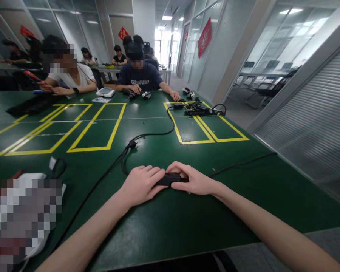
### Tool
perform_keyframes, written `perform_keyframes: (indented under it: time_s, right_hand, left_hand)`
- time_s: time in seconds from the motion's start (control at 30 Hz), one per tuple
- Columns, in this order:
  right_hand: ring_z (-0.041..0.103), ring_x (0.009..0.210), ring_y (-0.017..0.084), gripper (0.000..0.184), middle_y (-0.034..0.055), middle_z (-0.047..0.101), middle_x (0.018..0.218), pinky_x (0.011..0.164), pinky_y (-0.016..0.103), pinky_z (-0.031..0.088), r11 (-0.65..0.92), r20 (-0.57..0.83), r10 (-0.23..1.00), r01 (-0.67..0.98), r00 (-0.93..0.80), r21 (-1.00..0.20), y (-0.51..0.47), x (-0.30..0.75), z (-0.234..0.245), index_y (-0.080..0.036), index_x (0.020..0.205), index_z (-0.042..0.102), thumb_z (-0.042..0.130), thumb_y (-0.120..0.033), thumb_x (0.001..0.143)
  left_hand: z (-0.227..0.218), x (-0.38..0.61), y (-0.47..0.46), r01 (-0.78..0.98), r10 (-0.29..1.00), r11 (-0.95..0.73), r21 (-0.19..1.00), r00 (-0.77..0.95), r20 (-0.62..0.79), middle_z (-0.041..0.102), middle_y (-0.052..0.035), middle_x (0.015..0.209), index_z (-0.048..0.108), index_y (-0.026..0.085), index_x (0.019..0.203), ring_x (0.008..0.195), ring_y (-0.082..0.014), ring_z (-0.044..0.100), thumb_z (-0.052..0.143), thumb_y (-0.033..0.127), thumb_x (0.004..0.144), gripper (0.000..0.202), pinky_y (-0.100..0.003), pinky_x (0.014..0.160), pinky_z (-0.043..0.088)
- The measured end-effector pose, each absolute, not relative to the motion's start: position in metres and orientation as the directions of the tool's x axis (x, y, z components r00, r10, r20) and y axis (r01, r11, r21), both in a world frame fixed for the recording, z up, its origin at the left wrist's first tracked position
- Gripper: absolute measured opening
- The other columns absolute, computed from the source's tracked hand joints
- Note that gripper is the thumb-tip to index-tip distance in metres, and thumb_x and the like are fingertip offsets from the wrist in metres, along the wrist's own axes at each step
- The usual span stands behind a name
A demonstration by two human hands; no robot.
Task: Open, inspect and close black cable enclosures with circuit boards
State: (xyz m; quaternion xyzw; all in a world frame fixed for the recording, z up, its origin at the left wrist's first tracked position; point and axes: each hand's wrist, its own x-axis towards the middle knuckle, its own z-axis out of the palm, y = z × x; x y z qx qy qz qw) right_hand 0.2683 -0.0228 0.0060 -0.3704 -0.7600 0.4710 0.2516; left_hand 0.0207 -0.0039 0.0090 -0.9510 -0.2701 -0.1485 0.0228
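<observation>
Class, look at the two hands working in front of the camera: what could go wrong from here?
The left hand and right hand meet on one small black item, their fingers covering much of it, so it might slip or a finger might get pinched.

A black cable runs beside the left forearm; a sideways move could snag it.

The cord on the right reaches the green table's edge, where a passer-by may catch it.

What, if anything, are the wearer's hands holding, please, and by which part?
A narrow black object: the left hand holds its left end, the right hand its right part.
</observation>
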Motion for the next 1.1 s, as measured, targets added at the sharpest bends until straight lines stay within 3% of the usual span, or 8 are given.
perform_keyframes:
  time_s: [0.23, 0.37, 0.47, 0.53, 0.6, 0.7, 0.87, 1.1]
  right_hand:
    - [0.055, 0.080, 0.014, 0.039, 0.0002, 0.060, 0.094, 0.069, 0.025, 0.047, 0.288, 0.073, 0.839, 0.327, -0.539, -0.900, -0.023, 0.266, 0.008, -0.020, 0.099, 0.056, 0.074, -0.052, 0.087]
    - [0.059, 0.082, 0.016, 0.043, 0.0017, 0.065, 0.094, 0.073, 0.028, 0.048, 0.242, 0.130, 0.903, 0.235, -0.411, -0.941, -0.010, 0.279, 0.012, -0.021, 0.095, 0.055, 0.075, -0.058, 0.085]
    - [0.053, 0.061, 0.013, 0.048, 0.0016, 0.071, 0.088, 0.056, 0.025, 0.040, 0.192, 0.152, 0.964, 0.173, -0.219, -0.966, 0.004, 0.303, 0.020, -0.024, 0.093, 0.049, 0.076, -0.063, 0.081]
    - [0.035, 0.045, 0.008, 0.050, -0.0011, 0.072, 0.083, 0.044, 0.021, 0.024, 0.180, 0.177, 0.984, 0.140, -0.039, -0.974, 0.014, 0.322, 0.029, -0.026, 0.090, 0.043, 0.077, -0.062, 0.080]
    - [0.027, 0.041, 0.006, 0.054, -0.0032, 0.071, 0.079, 0.041, 0.020, 0.017, 0.236, 0.244, 0.963, 0.084, 0.117, -0.968, 0.022, 0.341, 0.039, -0.027, 0.087, 0.038, 0.079, -0.060, 0.079]
    - [0.025, 0.039, 0.004, 0.057, -0.0045, 0.072, 0.077, 0.041, 0.018, 0.016, 0.297, 0.298, 0.905, 0.051, 0.303, -0.954, 0.034, 0.368, 0.053, -0.027, 0.084, 0.037, 0.083, -0.058, 0.075]
    - [0.027, 0.036, 0.004, 0.051, -0.0038, 0.069, 0.064, 0.039, 0.018, 0.015, 0.212, 0.245, 0.795, 0.124, 0.554, -0.969, 0.043, 0.407, 0.058, -0.025, 0.084, 0.040, 0.087, -0.043, 0.073]
    - [0.025, 0.035, 0.006, 0.025, -0.0020, 0.067, 0.067, 0.040, 0.021, 0.022, 0.052, 0.167, 0.727, 0.189, 0.667, -0.981, 0.041, 0.438, 0.031, -0.025, 0.092, 0.039, 0.059, -0.040, 0.093]
  left_hand:
    - [0.010, 0.024, -0.003, 0.526, 0.499, -0.849, 0.036, 0.779, 0.379, 0.075, -0.0108, 0.106, 0.065, 0.018, 0.123, 0.093, -0.0246, 0.070, 0.049, 0.043, 0.107, 0.034, -0.036, 0.079, 0.054]
    - [0.013, 0.026, -0.003, 0.572, 0.462, -0.820, -0.009, 0.671, 0.580, 0.068, -0.0157, 0.135, 0.056, 0.018, 0.143, 0.123, -0.0295, 0.063, 0.050, 0.029, 0.106, 0.039, -0.049, 0.107, 0.048]
    - [0.014, 0.025, -0.003, 0.583, 0.426, -0.812, -0.037, 0.634, 0.645, 0.060, -0.0159, 0.149, 0.055, 0.020, 0.144, 0.138, -0.0301, 0.054, 0.051, 0.023, 0.104, 0.040, -0.054, 0.117, 0.041]
    - [0.012, 0.025, -0.002, 0.565, 0.430, -0.825, -0.018, 0.648, 0.629, 0.061, -0.0152, 0.147, 0.061, 0.019, 0.138, 0.137, -0.0293, 0.055, 0.052, 0.023, 0.104, 0.036, -0.053, 0.117, 0.042]
    - [0.009, 0.025, 0.000, 0.536, 0.434, -0.844, 0.005, 0.677, 0.595, 0.065, -0.0146, 0.142, 0.065, 0.019, 0.131, 0.133, -0.0285, 0.059, 0.052, 0.023, 0.104, 0.030, -0.051, 0.115, 0.044]
    - [0.003, 0.025, 0.003, 0.489, 0.422, -0.872, 0.031, 0.718, 0.554, 0.070, -0.0135, 0.133, 0.068, 0.017, 0.125, 0.125, -0.0276, 0.064, 0.052, 0.023, 0.104, 0.027, -0.048, 0.109, 0.050]
    - [-0.004, 0.025, 0.005, 0.477, 0.431, -0.876, 0.070, 0.710, 0.557, 0.075, -0.0111, 0.121, 0.070, 0.016, 0.119, 0.114, -0.0257, 0.068, 0.054, 0.025, 0.104, 0.024, -0.043, 0.100, 0.054]
    - [-0.002, 0.027, 0.002, 0.469, 0.473, -0.871, 0.147, 0.721, 0.506, 0.077, -0.0090, 0.114, 0.071, 0.017, 0.116, 0.109, -0.0238, 0.069, 0.053, 0.026, 0.104, 0.023, -0.040, 0.096, 0.054]
